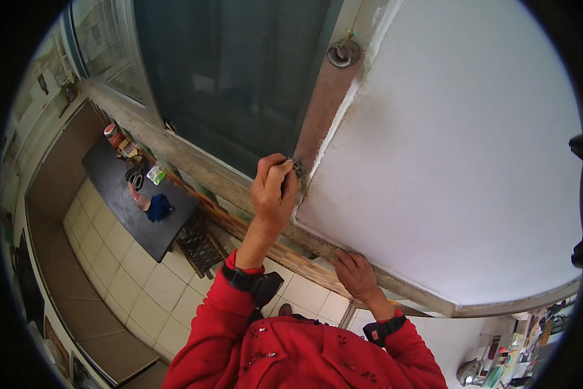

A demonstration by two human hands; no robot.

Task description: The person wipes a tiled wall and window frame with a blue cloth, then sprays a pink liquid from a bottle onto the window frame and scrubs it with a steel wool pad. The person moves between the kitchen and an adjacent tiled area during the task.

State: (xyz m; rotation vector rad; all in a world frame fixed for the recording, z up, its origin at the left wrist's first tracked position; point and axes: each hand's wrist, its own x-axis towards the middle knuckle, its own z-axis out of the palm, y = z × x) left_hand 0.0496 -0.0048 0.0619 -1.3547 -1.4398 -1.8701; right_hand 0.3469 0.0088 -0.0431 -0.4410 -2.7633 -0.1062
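Note:
In my left hand (274, 192) I pinch a small dark, shiny wad (298, 168) that looks like steel wool. It is pressed to the lower end of a reddish-brown strip (324, 109) beside the dark window pane (233, 82). A rough white line of filler or paint runs between this strip and the white wall panel (447, 160). My right hand (357, 277) rests with its fingertips on the dusty ledge (320, 244) under the panel, holding nothing that I can see.
A round metal ring (342, 54) with cord tied to it sits atop the strip. Below left stands a dark table (148, 238) with scissors (135, 180), a blue cloth (160, 208) and a red jar (112, 134). A stool (201, 250) is beside it on the tiled floor (148, 279).

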